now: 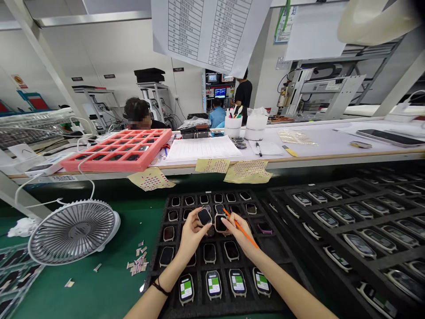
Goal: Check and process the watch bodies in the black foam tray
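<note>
My left hand (190, 234) grips a strapless smartwatch (204, 215) with a dark screen, thumb and fingers at its edges. My right hand (245, 235) pinches a second smartwatch (220, 223), also dark, right beside the first. A thin orange stick (247, 235) runs slantwise through the right hand's grip; its exact kind is unclear. Both hands are over a black foam tray (275, 270) whose compartments hold many watches. Along the tray's near row several watches (186, 289) show lit green-and-white screens; those farther back are dark. My fingers hide some compartments.
More black trays of watches (360, 243) are stacked at the right. A grey fan (75, 232) stands left, near small paper scraps (137, 266). On the shelf ahead are a pink foam tray (116, 165), paper sheets (202, 148) and a pen cup (233, 126). Other people (244, 91) are beyond.
</note>
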Motion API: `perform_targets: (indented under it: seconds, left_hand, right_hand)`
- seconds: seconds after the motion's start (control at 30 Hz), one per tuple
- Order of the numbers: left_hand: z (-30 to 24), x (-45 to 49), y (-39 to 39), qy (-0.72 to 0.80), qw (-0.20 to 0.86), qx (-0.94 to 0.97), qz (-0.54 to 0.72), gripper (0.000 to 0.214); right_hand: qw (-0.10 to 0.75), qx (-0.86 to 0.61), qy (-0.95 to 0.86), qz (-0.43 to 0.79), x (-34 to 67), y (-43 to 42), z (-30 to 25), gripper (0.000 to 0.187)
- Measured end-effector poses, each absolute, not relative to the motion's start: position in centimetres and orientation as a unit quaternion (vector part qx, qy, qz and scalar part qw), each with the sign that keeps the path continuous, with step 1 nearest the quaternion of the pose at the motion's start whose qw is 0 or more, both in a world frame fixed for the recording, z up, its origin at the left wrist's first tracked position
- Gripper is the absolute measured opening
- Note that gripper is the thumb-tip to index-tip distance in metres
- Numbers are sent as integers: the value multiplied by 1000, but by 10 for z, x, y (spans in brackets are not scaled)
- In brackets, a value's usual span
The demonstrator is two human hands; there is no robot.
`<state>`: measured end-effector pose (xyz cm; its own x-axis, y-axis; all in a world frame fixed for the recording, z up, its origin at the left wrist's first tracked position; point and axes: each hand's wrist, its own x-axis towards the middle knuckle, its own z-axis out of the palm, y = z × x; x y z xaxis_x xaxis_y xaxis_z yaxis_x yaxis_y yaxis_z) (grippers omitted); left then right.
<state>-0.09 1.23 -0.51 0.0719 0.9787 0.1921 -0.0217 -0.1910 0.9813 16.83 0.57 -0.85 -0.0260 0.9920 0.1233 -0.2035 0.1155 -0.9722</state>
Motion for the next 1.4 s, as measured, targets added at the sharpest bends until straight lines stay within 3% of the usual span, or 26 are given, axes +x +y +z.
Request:
perform_targets:
  seconds: [0.33, 0.63, 1.0, 1.1, 1.23, 1.4]
  left_hand:
    - [1, -4, 9, 441, 472, 545, 534, 59]
    - [7, -8, 2, 443, 402, 586, 547, 42]
    - [10, -18, 9, 473, 378, 583, 543, 46]
    - [25, -41, -25, 485, 359, 604, 520, 45]
    - [16, -84, -78, 557, 247, 647, 458, 32]
    - [-30, -116, -115, 640, 159, 645, 385, 36]
  right_hand:
    - [572, -372, -511, 523, 168, 10, -15, 53]
    - [566, -382, -514, 519, 170, 9, -10, 57]
    - [595, -469, -553, 347, 203, 11, 0, 56]
    - [556, -524, -588, 266, 235, -14, 1, 54]
    - [472, -608, -623, 137, 267, -48, -20, 52]
    - [413, -648, -628, 122, 278, -58, -47, 50]
